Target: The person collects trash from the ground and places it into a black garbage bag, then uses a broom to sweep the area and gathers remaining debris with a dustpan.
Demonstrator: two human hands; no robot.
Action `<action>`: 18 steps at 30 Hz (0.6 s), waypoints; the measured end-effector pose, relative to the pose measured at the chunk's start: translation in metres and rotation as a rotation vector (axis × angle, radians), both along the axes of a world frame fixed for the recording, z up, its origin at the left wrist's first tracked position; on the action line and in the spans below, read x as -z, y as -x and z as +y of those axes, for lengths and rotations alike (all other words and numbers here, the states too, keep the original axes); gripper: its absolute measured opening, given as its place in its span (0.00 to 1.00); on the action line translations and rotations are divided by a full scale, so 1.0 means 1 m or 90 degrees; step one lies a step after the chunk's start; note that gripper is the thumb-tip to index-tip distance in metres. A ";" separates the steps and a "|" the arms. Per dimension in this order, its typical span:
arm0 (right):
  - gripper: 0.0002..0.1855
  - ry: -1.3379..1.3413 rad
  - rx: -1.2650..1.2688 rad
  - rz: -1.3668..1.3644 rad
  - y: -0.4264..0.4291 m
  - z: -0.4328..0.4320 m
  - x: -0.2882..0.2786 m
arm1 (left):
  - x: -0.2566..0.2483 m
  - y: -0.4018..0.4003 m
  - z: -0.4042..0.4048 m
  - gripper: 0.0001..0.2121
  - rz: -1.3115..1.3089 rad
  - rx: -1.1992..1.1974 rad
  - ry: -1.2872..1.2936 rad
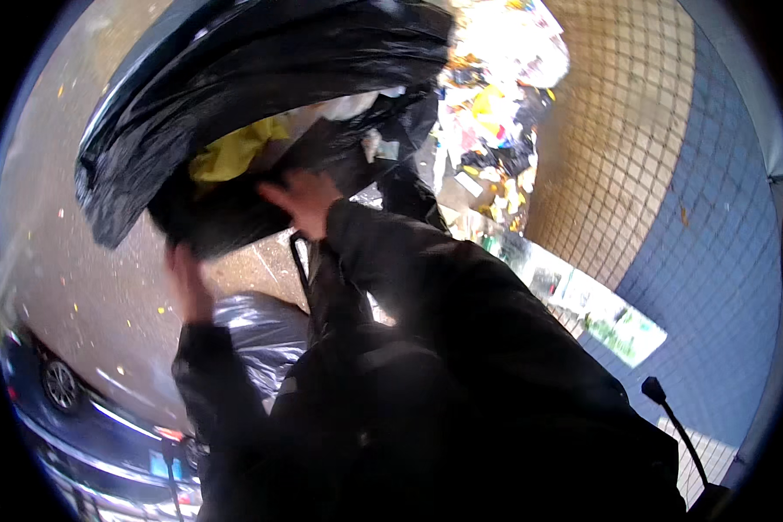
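Note:
A large black plastic bag (248, 72) gapes in front of me, its mouth facing my hands. Inside it lie a crumpled yellow item (238, 153) and some pale refuse (349, 106). My right hand (310, 202) is against the near black edge of the bag's mouth, thumb and fingers spread apart. At the lower left corner of that edge is my left hand (188, 280), blurred; whether it pinches the plastic is unclear. Below, between my forearms, stands a second shiny black bag (261, 339), partly covered by my dark clothing.
Loose litter (489, 143) is heaped at the upper right along a tiled wall (613, 117), tan above and blue beside it. Printed sheets (587, 307) line the wall. Dark parked cars (91, 424) stand at lower left on wet paving (85, 261) dotted with leaves.

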State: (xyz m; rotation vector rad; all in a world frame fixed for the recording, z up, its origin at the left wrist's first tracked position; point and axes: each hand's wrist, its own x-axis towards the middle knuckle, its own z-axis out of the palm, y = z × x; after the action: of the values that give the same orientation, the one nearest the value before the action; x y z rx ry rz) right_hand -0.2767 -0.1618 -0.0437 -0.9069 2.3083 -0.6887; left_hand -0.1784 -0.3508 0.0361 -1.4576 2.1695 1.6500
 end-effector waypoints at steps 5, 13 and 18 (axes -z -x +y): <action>0.21 -0.225 -0.110 -0.157 -0.041 0.008 -0.004 | -0.089 0.006 -0.022 0.08 0.095 -0.220 -0.143; 0.14 -0.128 -0.107 -0.431 -0.025 0.034 -0.095 | -0.083 0.006 0.010 0.12 0.076 0.156 -0.159; 0.13 -0.018 0.011 -0.420 -0.056 0.043 -0.110 | -0.009 0.097 0.123 0.21 -0.045 0.827 0.115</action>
State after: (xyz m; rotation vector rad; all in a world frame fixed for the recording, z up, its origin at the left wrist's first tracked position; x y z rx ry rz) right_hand -0.2205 -0.1191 0.0665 -0.5343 1.7309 -0.8131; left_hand -0.2754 -0.2278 0.0447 0.0794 2.3172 0.8728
